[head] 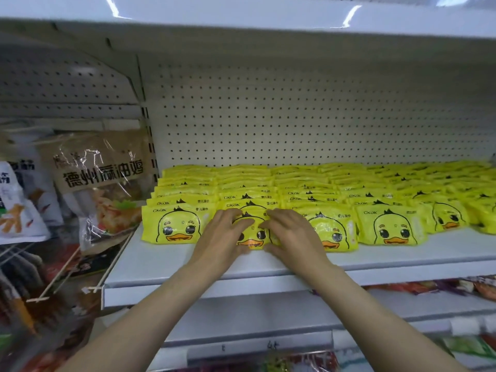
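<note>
Evidently mid-straightening, the left hand [222, 237] and right hand [291, 237] both clasp one yellow duck pack [251, 237] near the front edge of the shelf [188, 261]; next it probably needs aligning flush with neighbouring packs [171, 226].

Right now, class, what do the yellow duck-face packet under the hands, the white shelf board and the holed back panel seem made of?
Yellow duck-face packet: probably glossy plastic film; glare, wrinkles. White shelf board: likely painted sheet metal; folded edge. White holed back panel: seemingly painted metal, matte; regular holes.
</note>
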`<state>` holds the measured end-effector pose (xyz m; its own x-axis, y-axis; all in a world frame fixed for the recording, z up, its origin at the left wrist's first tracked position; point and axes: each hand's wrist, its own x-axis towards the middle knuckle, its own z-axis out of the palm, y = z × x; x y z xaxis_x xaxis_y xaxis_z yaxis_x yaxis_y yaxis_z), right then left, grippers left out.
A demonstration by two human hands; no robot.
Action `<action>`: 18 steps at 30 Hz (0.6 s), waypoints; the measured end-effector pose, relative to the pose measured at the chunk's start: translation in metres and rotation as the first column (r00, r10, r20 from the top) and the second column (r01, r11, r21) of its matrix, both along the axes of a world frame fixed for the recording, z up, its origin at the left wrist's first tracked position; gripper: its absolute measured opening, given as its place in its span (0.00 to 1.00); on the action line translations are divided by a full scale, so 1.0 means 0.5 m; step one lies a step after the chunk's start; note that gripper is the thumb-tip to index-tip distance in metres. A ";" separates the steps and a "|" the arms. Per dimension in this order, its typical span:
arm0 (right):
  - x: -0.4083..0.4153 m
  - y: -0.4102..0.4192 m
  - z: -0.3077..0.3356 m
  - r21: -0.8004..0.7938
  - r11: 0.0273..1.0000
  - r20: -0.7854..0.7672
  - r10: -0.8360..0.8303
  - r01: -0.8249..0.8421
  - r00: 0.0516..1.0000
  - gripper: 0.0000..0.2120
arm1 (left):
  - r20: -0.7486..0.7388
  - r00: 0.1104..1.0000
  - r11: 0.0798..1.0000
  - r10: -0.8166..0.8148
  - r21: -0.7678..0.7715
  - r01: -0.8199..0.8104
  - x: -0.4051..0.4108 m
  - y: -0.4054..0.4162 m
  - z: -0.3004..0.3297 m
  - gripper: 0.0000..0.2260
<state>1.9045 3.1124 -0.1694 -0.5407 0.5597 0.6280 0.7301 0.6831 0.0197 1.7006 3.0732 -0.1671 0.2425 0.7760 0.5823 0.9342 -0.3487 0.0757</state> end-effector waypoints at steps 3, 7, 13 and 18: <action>-0.014 0.027 0.008 0.014 0.999 0.010 -0.042 0.042 0.999 0.26 | -0.025 0.999 0.999 0.035 0.022 -0.035 0.013 0.027 0.006 0.31; -0.026 0.053 0.018 0.000 0.998 0.016 -0.065 0.065 0.998 0.25 | -0.003 0.998 0.997 0.068 0.031 -0.068 0.022 0.054 0.006 0.32; -0.005 0.062 0.001 0.011 1.000 -0.033 0.007 -0.007 0.999 0.23 | 0.026 0.999 0.994 0.025 0.107 -0.027 0.001 0.048 -0.013 0.29; -0.016 0.071 0.004 0.009 1.000 -0.029 -0.004 0.004 1.000 0.24 | 0.013 0.998 0.985 0.069 0.155 -0.070 0.008 0.056 -0.013 0.26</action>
<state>1.8966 3.1481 -0.1675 -0.5200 0.5564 0.6482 0.7332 0.6800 0.0045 1.7045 3.1011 -0.1735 0.1863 0.6905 0.6990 0.9561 -0.2912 0.0329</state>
